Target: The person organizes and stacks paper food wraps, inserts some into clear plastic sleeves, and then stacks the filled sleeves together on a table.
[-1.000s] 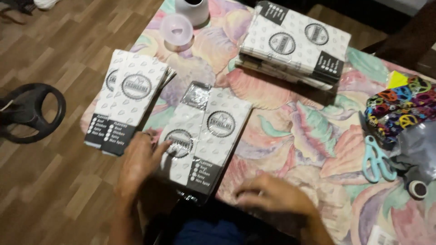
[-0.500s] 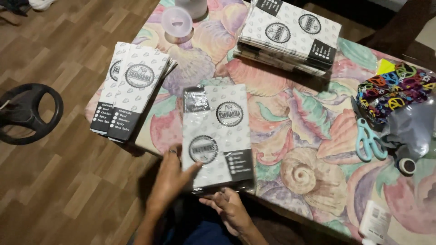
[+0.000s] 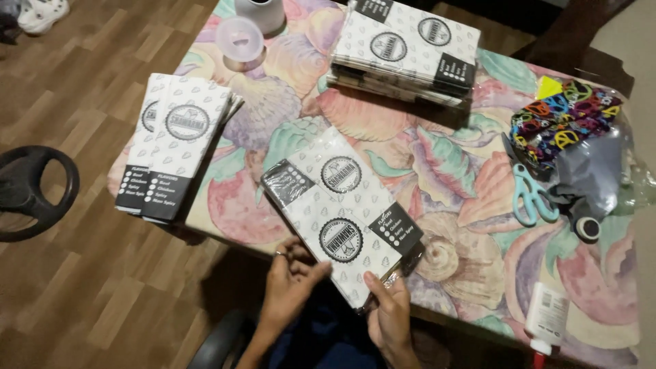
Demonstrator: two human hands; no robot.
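The clear-wrapped pack of white printed paper sleeves [image 3: 339, 213] lies at an angle on the near edge of the shell-patterned table [image 3: 444, 260], with its lower corner overhanging the edge toward the person. The left hand [image 3: 290, 280] meets the pack's near left edge with its fingers extended and loosely together along the wrapper; this appears to steady the pack. The right hand [image 3: 388, 311] pinches the overhanging corner, thumb on top and fingers underneath, so it is closed on the pack; the overhang probably allows the fingers to pass below. Left of the pack, near the table's left edge, a narrow stack of folded sleeves [image 3: 176, 154] lies with its dark printed ends pointing toward the person. Beyond the pack, at the far side of the table, a larger wrapped bundle of sleeves [image 3: 403, 51] rests flat. Beyond and to the left of the pack stands a roll of clear tape [image 3: 240, 39]. Right of the pack, well apart, lie light-blue scissors [image 3: 529, 195] and a colourful patterned pouch [image 3: 564, 116]. A white glue bottle [image 3: 547, 318] sits at the near right table edge.
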